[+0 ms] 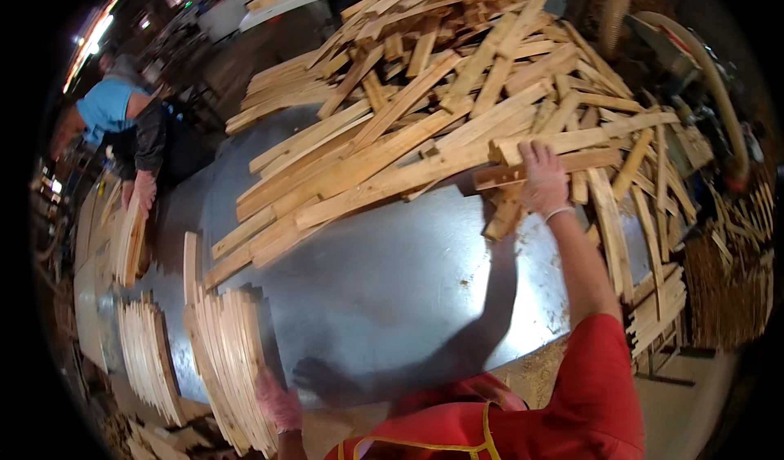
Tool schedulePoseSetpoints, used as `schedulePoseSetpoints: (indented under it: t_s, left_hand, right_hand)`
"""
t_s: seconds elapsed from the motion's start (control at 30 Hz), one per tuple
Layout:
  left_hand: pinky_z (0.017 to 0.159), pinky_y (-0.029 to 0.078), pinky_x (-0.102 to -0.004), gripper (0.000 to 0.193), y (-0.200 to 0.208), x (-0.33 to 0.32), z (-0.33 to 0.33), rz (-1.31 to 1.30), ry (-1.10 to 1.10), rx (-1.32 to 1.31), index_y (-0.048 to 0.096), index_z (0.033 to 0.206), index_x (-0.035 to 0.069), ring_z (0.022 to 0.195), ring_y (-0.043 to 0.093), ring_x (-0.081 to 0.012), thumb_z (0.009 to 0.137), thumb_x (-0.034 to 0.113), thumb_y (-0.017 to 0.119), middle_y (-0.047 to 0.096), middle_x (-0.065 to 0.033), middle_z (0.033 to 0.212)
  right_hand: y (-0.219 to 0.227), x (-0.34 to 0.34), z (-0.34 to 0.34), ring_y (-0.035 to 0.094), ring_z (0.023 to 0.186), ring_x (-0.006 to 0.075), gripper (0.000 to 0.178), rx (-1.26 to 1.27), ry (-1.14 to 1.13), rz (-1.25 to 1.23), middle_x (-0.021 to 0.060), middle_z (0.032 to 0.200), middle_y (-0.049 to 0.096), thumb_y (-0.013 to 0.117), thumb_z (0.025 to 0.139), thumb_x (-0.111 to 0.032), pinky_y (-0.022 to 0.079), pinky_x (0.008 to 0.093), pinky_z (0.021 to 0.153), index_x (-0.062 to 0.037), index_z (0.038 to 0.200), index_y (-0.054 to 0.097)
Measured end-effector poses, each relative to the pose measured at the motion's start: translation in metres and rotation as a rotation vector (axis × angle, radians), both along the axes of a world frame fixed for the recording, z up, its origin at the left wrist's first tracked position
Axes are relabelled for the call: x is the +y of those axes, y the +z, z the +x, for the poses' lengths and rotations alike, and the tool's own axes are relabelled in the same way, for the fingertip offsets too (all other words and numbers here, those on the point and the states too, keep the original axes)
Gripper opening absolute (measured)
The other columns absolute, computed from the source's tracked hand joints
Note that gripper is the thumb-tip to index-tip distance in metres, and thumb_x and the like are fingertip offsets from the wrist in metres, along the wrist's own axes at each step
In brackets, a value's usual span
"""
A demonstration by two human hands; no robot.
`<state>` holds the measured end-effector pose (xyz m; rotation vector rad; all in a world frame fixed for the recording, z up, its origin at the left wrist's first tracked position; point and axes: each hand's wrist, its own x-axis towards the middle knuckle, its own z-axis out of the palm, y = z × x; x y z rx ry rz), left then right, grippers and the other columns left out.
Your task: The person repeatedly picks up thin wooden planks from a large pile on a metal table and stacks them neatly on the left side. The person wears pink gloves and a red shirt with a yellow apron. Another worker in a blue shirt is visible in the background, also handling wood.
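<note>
My right hand, in a thin pinkish glove with a white band at the wrist, reaches out over the near edge of a big heap of wooden strips. Its fingers are closed over a darker brown strip, and a pale strip lies just beyond. Low on the left, my left hand rests its outstretched fingers against the side of a row of pale strips packed side by side. The loose heap is a jumble of boards of differing lengths and tones.
A metal tabletop lies under the wood. Another bundle of strips stands left of my row. Across the table to the left, a person in a blue top handles strips. A hose curves down at the far right.
</note>
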<state>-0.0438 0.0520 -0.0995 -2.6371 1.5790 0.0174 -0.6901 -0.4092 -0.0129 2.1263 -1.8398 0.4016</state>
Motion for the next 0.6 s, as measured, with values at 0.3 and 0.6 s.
schedulePoseSetpoints:
  t_s: [0.3,0.6]
  left_hand:
    - [0.114,0.040,-0.0527,0.084,0.022,-0.045,-0.136,0.076,-0.209,0.262,0.049,0.151,0.007,0.139,0.050,-0.0406,0.077,0.026,0.084,0.052,-0.0196,0.152]
    - [0.104,0.048,-0.0514,0.071,0.055,-0.029,-0.145,0.095,-0.107,0.458,0.054,0.141,0.009,0.127,0.059,-0.0398,0.079,0.028,0.081,0.060,-0.0177,0.137]
  right_hand:
    - [0.044,-0.138,0.001,0.034,0.155,0.0390,0.107,0.048,-0.175,0.550,0.0140,0.168,0.037,0.088,0.075,-0.028,0.034,0.0487,0.126,-0.0145,0.165,0.030]
    - [-0.026,-0.076,-0.004,0.071,0.115,0.0403,0.089,-0.442,0.040,0.607,0.0213,0.125,0.074,0.080,0.079,-0.038,0.055,0.0439,0.100,-0.0120,0.157,0.046]
